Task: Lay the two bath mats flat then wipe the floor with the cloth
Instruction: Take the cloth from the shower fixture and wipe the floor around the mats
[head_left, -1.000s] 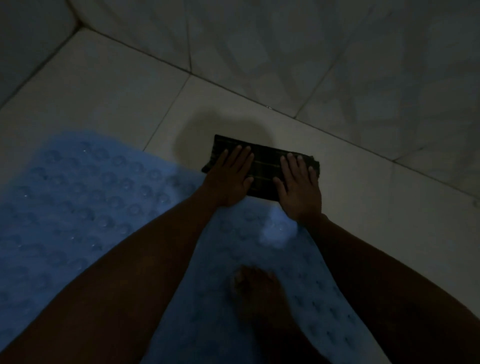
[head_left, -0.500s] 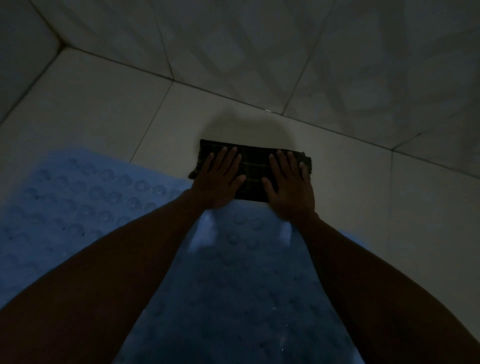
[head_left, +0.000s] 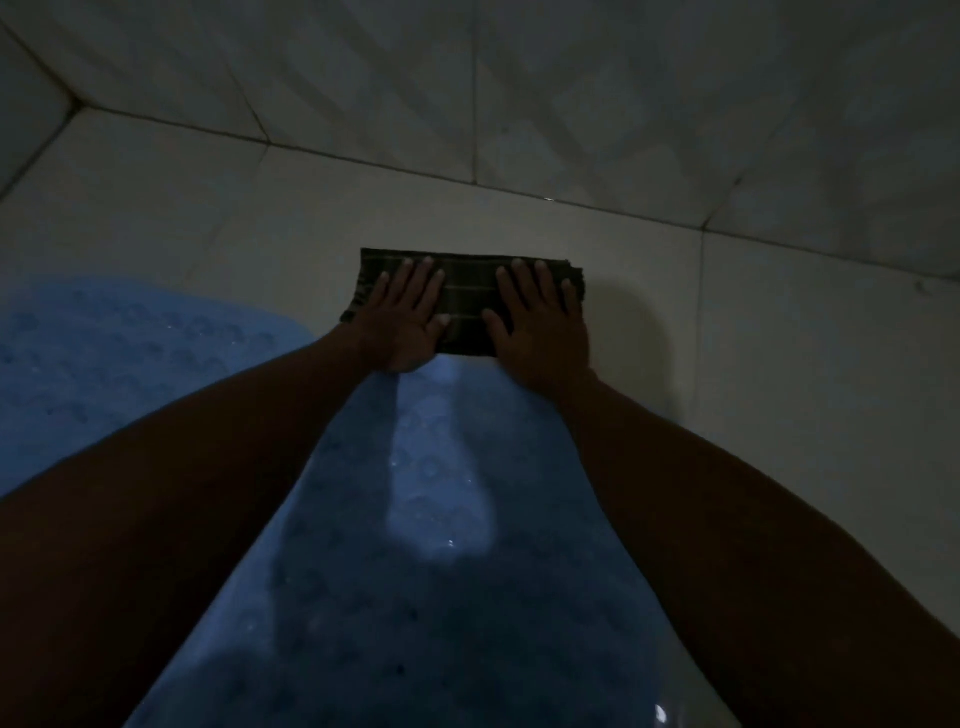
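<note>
A dark folded cloth (head_left: 467, 296) with faint stripes lies on the pale tiled floor (head_left: 779, 389) just beyond the far edge of the mats. My left hand (head_left: 402, 317) presses flat on its left half, fingers spread. My right hand (head_left: 540, 322) presses flat on its right half the same way. A blue bath mat (head_left: 441, 519) with round bumps lies flat under my forearms. A second blue bumpy mat (head_left: 104, 353) lies flat to the left; where the two meet is hidden by my left arm.
A tiled wall (head_left: 571, 93) rises just beyond the cloth, meeting the floor along a grout line. A corner of the room shows at the upper left. Bare floor tiles stretch to the right of the mats. The light is dim.
Both hands have slid the cloth across the floor toward the right, still pressed flat on it. The camera has tilted, so more of the wall shows.
</note>
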